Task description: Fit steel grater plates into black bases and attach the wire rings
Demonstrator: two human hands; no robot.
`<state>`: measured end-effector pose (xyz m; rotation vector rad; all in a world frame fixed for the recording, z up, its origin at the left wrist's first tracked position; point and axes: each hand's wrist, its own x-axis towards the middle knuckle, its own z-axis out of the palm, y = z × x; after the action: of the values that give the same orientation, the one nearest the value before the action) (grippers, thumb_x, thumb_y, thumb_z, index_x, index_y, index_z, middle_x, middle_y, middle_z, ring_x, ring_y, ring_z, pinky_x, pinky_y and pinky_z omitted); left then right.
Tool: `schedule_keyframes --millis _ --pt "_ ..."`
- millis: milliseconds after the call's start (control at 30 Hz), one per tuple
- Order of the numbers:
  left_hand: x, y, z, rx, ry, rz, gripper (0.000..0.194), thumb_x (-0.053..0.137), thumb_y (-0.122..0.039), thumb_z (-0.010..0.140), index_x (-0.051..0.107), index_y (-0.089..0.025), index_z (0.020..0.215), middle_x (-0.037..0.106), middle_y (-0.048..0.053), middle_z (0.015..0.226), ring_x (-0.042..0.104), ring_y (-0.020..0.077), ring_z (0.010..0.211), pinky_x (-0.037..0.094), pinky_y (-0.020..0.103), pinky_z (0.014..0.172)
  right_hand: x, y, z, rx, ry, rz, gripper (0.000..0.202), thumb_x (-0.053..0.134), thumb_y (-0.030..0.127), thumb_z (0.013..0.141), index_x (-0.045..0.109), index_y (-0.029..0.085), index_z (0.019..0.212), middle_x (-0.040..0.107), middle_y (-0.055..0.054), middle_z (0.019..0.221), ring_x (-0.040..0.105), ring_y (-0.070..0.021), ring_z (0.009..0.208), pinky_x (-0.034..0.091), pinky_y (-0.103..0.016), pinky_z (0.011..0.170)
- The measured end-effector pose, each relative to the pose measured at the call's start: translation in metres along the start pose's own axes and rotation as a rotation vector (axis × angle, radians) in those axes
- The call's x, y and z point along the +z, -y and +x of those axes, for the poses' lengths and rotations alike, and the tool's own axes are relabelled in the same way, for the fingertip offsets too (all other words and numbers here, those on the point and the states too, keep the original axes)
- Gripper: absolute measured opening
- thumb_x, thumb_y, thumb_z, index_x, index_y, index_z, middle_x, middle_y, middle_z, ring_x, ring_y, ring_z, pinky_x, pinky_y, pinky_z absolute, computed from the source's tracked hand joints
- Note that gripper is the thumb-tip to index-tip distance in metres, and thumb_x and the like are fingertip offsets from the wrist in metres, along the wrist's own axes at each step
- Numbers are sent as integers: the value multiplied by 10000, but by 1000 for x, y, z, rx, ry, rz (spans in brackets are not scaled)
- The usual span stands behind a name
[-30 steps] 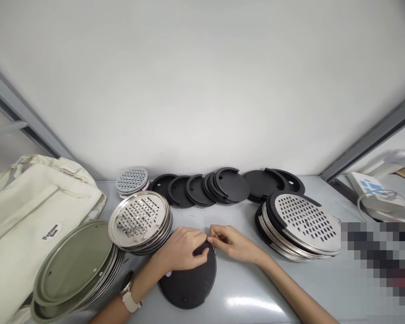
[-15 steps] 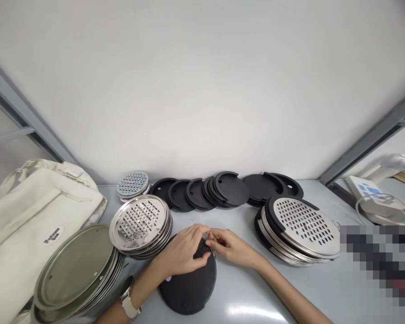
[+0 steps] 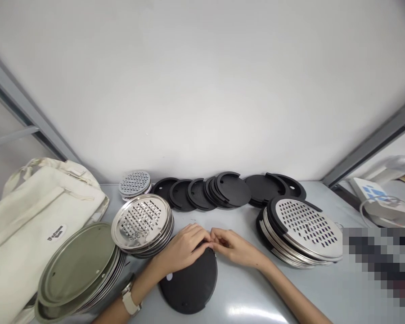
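Observation:
A black round plate point(image 3: 192, 288) lies flat on the table in front of me, a pale spot on its left side. My left hand point(image 3: 187, 247) curves over its far part, thumb and fingers pinched together. Fingertip to fingertip with it, my right hand point(image 3: 232, 246) is also closed in a pinch, at the plate's far right edge. Just below the right fingertips a bit of small metal chain point(image 3: 215, 254) shows. What lies between the fingertips is mostly hidden.
Metal grater discs point(image 3: 141, 222) are stacked behind my left hand, larger ones with black rims point(image 3: 305, 229) at right. Black round plates point(image 3: 231, 191) line the wall. Olive oval trays point(image 3: 81, 265) and a cream bag point(image 3: 16, 225) stand left. A small grey grater stack point(image 3: 134, 183) sits behind.
My fingertips have come together at the plate's edge, and my left thumb has moved up toward the fingers. The view has shifted slightly; the plate stays in place.

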<state>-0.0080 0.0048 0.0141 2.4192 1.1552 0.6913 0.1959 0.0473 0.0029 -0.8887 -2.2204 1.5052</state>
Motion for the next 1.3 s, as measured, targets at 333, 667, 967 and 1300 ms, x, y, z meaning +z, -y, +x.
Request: schedule_keyframes --millis 333,667,967,1300 --pt "4 5 -1 -13 -16 -32 110 450 -140 930 543 -191 960 576 19 912 523 163 899 409 321 868 -9 -7 0 -29 -58 30 162 560 326 890 579 169 856 559 2 799 499 -117 703 392 -227 634" --pt "4 4 0 -21 -17 -14 157 402 -159 955 556 -188 938 567 23 881 518 164 887 418 316 862 -9 -9 1 10 -80 23 157 577 301 875 622 159 825 609 -19 809 546 -134 712 422 -248 668" --pt "4 5 -1 34 4 99 148 396 -146 950 534 -183 909 555 27 874 508 172 875 412 332 849 -6 -3 0 -10 -2 25 236 502 395 915 534 176 833 522 24 705 461 -109 637 371 -222 595" --pt "6 3 -2 44 -7 193 144 392 -153 930 531 -176 961 539 54 920 509 193 893 429 350 817 -4 -4 -3 2 31 -7 219 472 338 914 500 171 775 458 37 662 386 -97 609 325 -209 552"
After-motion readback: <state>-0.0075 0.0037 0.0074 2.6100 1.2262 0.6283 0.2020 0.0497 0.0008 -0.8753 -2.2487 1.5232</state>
